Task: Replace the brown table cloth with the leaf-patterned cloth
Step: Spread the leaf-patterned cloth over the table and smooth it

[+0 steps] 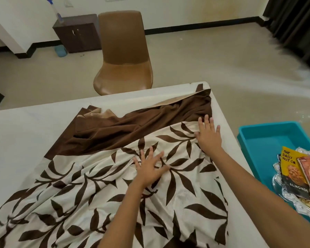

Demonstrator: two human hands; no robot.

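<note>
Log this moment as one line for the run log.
left hand flat on leaf-patterned cloth | right hand flat at its far edge | brown cloth bunched beyond

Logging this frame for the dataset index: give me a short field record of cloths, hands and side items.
leaf-patterned cloth: rumpled, spread over the near part of the table
brown cloth: bunched at the far side, partly under the leaf cloth
left hand: flat, fingers spread, pressing the leaf cloth
right hand: flat at the leaf cloth's far edge
teal tray: right of table, holds snack packets
chair: beyond table
</note>
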